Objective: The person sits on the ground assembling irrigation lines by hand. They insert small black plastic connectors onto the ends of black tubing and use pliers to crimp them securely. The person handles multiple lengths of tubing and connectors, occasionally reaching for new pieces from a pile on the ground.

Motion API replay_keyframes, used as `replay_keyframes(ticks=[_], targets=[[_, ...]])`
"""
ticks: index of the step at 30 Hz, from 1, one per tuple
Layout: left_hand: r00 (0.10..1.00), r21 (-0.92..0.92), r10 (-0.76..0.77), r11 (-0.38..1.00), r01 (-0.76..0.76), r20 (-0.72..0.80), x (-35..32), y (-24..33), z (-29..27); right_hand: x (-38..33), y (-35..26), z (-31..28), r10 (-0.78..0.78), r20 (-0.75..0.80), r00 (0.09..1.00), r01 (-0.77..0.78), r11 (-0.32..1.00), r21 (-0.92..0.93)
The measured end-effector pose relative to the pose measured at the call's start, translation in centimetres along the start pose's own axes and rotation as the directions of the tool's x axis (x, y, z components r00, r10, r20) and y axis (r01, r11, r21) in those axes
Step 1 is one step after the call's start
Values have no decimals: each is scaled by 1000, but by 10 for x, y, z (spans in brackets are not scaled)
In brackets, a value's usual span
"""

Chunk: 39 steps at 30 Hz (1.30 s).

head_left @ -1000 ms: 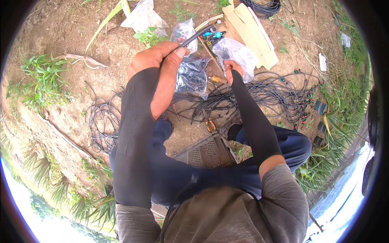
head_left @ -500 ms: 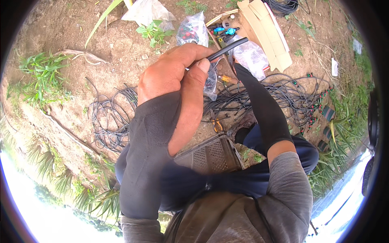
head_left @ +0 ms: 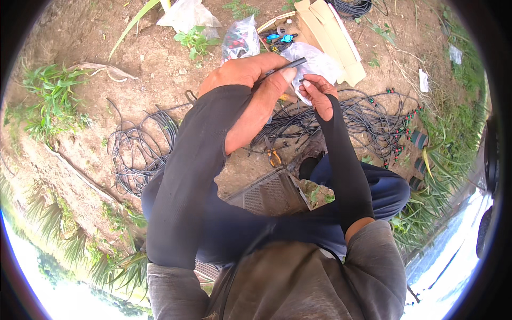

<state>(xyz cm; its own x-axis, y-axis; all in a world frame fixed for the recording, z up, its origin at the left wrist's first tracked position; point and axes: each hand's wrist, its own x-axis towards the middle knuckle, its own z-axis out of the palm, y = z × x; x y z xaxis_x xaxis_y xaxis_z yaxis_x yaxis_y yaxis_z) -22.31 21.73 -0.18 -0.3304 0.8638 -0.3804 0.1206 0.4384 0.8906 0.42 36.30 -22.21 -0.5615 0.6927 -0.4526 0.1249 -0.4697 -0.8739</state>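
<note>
My left hand (head_left: 246, 74) is raised over the bare soil and grips a thin black tube (head_left: 286, 65) whose free end points right. My right hand (head_left: 318, 89) sits just right of that end, fingers pinched on a small dark fitting too small to make out. Both forearms wear long dark sleeves. Under the hands lies a heap of black drip tubing (head_left: 341, 114) with small red and green fittings, spread across the ground.
Another coil of black tubing (head_left: 140, 144) lies at left. Clear plastic bags (head_left: 241, 40) of small parts, a white bag (head_left: 316, 66), blue fittings (head_left: 281, 38) and cardboard pieces (head_left: 325, 32) lie ahead. A plastic crate (head_left: 272, 192) stands by my knees. Grass edges the soil.
My left hand has come back nearer with the tube. My right hand has risen from the bag and now meets the tube's end.
</note>
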Motion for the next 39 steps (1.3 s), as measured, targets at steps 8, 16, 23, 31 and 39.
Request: replay_keyframes(ticks=[8,16,23,31,39], targets=[[955,-109,235,970,-218,182,-28,-13,35,-124,-110,42,-287,19,958,279,944,174],[894,-322,250,938,-128,372,-73,-14,57,-212,-148,67,-471,-2,882,471,882,8],[879,-448,328,881,-152,347,-89,-22,68,-237,-146,83,-481,6,877,480,875,-59],[866,-462,356,870,-171,350,-94,-19,62,-242,-149,92,-500,24,865,500,861,-90],[866,-415,365,885,-209,342,-96,-20,61,-244,-149,92,-538,22,843,526,813,-250]])
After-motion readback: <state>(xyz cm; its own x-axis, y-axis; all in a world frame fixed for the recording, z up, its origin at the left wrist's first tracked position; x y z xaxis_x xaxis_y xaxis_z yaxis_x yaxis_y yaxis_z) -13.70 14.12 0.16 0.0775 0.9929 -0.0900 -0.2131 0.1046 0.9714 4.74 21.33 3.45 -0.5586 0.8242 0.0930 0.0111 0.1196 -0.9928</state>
